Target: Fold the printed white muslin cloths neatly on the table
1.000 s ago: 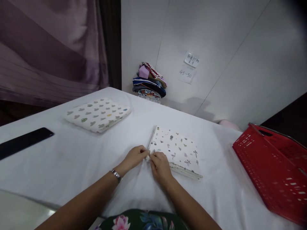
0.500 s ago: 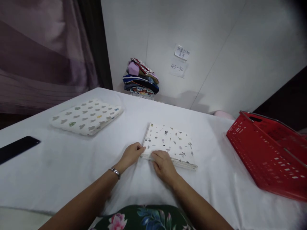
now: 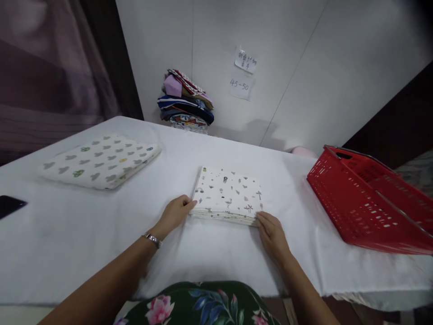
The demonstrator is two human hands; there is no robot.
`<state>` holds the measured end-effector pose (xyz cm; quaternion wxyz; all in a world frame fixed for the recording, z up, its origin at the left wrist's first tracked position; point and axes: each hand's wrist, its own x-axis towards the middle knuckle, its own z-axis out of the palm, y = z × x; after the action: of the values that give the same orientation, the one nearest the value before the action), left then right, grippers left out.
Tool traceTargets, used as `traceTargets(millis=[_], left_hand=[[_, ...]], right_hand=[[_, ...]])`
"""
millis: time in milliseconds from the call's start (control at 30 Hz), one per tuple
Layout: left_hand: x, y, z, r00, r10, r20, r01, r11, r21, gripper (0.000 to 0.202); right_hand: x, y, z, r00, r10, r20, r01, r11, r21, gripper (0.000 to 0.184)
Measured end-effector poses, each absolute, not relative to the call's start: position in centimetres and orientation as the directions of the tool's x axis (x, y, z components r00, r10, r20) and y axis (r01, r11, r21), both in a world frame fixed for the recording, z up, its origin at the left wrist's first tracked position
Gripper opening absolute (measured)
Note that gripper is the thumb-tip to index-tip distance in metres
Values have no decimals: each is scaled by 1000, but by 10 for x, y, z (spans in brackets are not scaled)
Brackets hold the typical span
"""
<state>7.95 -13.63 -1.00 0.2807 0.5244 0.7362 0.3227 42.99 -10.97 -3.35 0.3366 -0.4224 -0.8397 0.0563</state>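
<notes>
A folded white cloth [image 3: 228, 192] with small plant and animal prints lies flat in front of me, its layered edge facing my body. My left hand [image 3: 176, 212] pinches its near left corner between thumb and fingers. At the near right corner, my right hand [image 3: 272, 232] grips the layers, fingers on top and thumb hidden. Farther left rests a second folded white cloth [image 3: 101, 162] printed with grey cloud-like shapes, apart from both hands.
A red plastic basket [image 3: 365, 207] with metal handles stands on the right of the white-covered table [image 3: 101, 243]. A stack of folded fabrics [image 3: 186, 101] sits by the wall. A dark phone-like object [image 3: 11, 205] lies at the left edge. Paper notes [image 3: 241, 85] hang on the wall.
My right hand has slid along the near edge from the middle to the right corner of the cloth. My left hand keeps its corner. The view has shifted somewhat.
</notes>
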Motion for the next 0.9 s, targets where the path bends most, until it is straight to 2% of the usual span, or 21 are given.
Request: traceTargets(millis=[100, 200, 333, 433, 533, 667, 800, 900], left_hand=[[80, -137, -9, -301, 949, -94, 591, 263, 763, 35], [79, -136, -8, -295, 950, -105, 599, 270, 754, 36], [77, -135, -7, -287, 949, -128, 626, 287, 725, 38], [77, -134, -3, -287, 947, -144, 643, 301, 704, 41], [78, -134, 1, -296, 938, -180, 674, 339, 657, 46], [80, -135, 3, -281, 940, -195, 691, 339, 638, 46], [82, -137, 1, -273, 946, -177, 682, 320, 658, 42], [82, -136, -1, -274, 948, -161, 674, 309, 671, 38]], right_hand=[[429, -112, -38, -308, 828, 468, 626, 547, -555, 29], [430, -110, -35, -118, 922, 368, 541, 371, -755, 30], [439, -103, -22, 110, 987, 117, 382, 67, -922, 36], [444, -98, -13, 131, 984, -124, 307, -159, -938, 38], [443, -95, -8, 61, 968, -242, 325, -249, -913, 38], [437, -89, -6, 30, 957, -289, 398, -276, -875, 37], [435, -85, -5, -10, 939, -345, 395, -313, -864, 34], [436, -82, -6, -29, 948, -317, 374, -284, -883, 30]])
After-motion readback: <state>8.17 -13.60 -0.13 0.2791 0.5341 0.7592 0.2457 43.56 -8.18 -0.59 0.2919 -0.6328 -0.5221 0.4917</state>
